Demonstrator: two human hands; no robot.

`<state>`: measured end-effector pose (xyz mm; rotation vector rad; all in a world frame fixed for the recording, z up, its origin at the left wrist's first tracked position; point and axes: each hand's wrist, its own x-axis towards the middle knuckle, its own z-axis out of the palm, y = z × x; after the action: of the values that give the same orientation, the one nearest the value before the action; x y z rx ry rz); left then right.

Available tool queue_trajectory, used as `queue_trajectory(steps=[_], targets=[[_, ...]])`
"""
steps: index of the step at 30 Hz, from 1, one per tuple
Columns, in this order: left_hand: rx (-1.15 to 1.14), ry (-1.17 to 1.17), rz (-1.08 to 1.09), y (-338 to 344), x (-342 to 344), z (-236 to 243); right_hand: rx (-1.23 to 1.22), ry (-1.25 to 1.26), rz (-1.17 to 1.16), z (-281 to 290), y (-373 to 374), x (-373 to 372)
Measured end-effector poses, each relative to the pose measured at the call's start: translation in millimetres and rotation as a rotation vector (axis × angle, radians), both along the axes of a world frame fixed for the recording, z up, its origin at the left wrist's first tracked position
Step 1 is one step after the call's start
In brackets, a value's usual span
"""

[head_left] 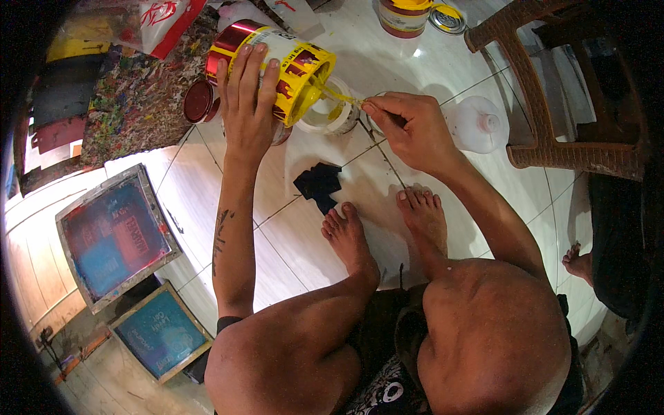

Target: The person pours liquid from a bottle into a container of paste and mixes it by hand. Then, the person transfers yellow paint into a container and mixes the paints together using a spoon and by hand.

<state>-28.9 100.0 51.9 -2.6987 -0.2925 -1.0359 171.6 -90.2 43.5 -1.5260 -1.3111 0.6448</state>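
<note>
My left hand [249,104] is wrapped round a large red and yellow paint can [280,47], tilted on its side with its mouth facing down and to the right. Yellow paint coats the rim and the inside of the mouth. Under that mouth stands a white plastic tub [344,123] on the floor, partly hidden by the can. Between the pinched fingers of my right hand [413,128] is the end of a thin stick [340,95] smeared with yellow paint. Its other end reaches to the can's mouth.
A paint-stained board [135,97] and a dark red lid [199,102] lie left. Framed printing screens [117,235] are lower left. A black cloth [319,183] lies by my feet. Rightward are a whitish bottle [481,124], a brown chair [574,155] and another person's foot [579,263].
</note>
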Motion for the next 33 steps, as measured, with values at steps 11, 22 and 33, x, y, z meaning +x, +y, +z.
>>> queue_trajectory(steps=[11, 22, 33], targets=[[0.019, -0.034, -0.032, 4, 4, -2, -0.033, -0.017, 0.035, -1, -3, 9], [-0.006, -0.026, -0.061, 5, 1, -1, 0.352, -0.829, 0.167, 14, -10, 27], [0.011, -0.088, -0.067, 7, -1, 3, 0.343, -0.761, 0.239, 4, -8, 13]])
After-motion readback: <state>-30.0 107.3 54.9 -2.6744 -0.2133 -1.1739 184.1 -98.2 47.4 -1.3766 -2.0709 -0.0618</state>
